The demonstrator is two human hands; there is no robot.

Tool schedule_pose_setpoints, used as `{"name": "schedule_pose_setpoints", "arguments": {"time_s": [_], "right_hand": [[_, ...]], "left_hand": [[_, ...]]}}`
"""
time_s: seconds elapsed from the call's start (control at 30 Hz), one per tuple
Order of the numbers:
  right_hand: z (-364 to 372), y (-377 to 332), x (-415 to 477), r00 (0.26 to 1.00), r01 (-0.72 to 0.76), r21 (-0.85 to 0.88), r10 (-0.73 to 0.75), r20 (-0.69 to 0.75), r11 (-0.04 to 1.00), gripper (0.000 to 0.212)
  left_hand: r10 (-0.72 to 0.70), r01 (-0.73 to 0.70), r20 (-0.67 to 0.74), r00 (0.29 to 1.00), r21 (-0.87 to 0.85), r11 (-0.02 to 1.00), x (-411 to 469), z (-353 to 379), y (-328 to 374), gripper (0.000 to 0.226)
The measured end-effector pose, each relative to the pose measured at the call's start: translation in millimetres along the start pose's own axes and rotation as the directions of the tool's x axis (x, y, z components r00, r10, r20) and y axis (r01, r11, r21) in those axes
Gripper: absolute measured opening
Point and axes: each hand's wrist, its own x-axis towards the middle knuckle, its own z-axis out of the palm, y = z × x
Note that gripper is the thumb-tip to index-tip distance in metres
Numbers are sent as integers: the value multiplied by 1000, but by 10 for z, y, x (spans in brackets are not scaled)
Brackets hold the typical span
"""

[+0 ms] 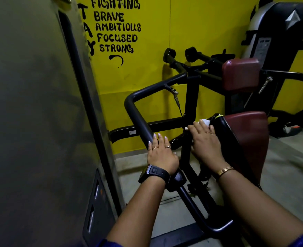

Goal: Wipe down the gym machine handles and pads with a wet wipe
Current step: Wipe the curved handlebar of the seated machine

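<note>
Head view: my right hand [206, 139] lies flat, fingers straight, pressing the wipe [205, 121] onto the black side edge of the pad [247, 132]. Only a white corner of the wipe shows past my fingertips; the rest is under the hand. My left hand [162, 154] is flat too, fingers extended along the bar [138, 118], resting on it and holding nothing.

Step, as I judge it: wiping the pad's edge, early in the task.

- Key relation: the pad lies just to the right of my right hand. Its edge runs lengthwise from my fingertips back along my forearm toward me, so the stroke should follow that line.
- The maroon face of the pad is further right, beyond the edge, not under the wipe.
- The grip [179, 139] sits between my hands. Its axis slants up toward my right thumb, which is just beside it. The right hand has the wipe, so it should take the grip.
- The handles [170, 54] and the upper pad [239, 73] are well ahead of both hands and need a reach forward.
- Risk: the wipe may slide out from under flat fingers, since nothing pinches it.
</note>
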Motion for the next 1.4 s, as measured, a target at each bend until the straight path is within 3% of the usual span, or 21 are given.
{"name": "schedule_pose_setpoints", "arguments": {"time_s": [0.13, 0.23, 0.3, 0.4, 0.53, 0.7, 0.8, 0.93, 1.03, 1.13, 1.3, 1.4], "right_hand": [[77, -114, -131, 1000, 16, 2, -16, -14, 1000, 66], [181, -292, -172, 980, 194, 6, -194, -41, 981, 57], [160, -320, -121, 972, 233, 6, -233, -10, 972, 60], [75, -164, -23, 990, 128, -48, -125, 65, 991, 72], [14, -21, -121, 995, -94, 1, 94, -35, 996, 77], [54, -332, -247, 995, 70, -22, -68, 70, 997, 80], [129, -410, -219, 976, 198, 60, -202, 80, 978, 67], [-8, -147, -21, 997, 44, -17, -43, 67, 999, 66], [-46, 35, -44, 997, -71, 38, 71, -3, 997, 71], [32, -25, -128, 999, 15, 48, -17, 37, 999, 73], [12, -312, -108, 951, 291, 54, -295, 91, 955, 76], [-60, -197, -27, 984, 144, 13, -145, 104, 989, 71]], "left_hand": [[-2, 2, 9, 1000, 3, 1000, -3, -9, 2, 67], [-4, 4, 11, 1000, -1, 1000, -7, -16, 7, 66], [-3, 3, 17, 1000, -1, 1000, -7, -18, 4, 66], [5, -5, 25, 1000, 10, 1000, -10, -20, -3, 67], [11, -12, 20, 1000, 6, 1000, -10, -23, -1, 68], [12, -12, 21, 1000, 2, 1000, 2, -16, -6, 68], [8, -8, 22, 1000, -17, 1000, 1, -18, -8, 67], [9, -9, 17, 1000, -3, 1000, -1, -13, -11, 68], [8, -7, 13, 1000, -6, 1000, -3, -3, -10, 68], [11, -10, 13, 1000, -7, 1000, -1, -2, -12, 69], [5, -5, 15, 1000, -22, 1000, 2, -16, -8, 69], [16, -16, 1, 1000, -49, 999, -4, -5, -19, 71]]}}
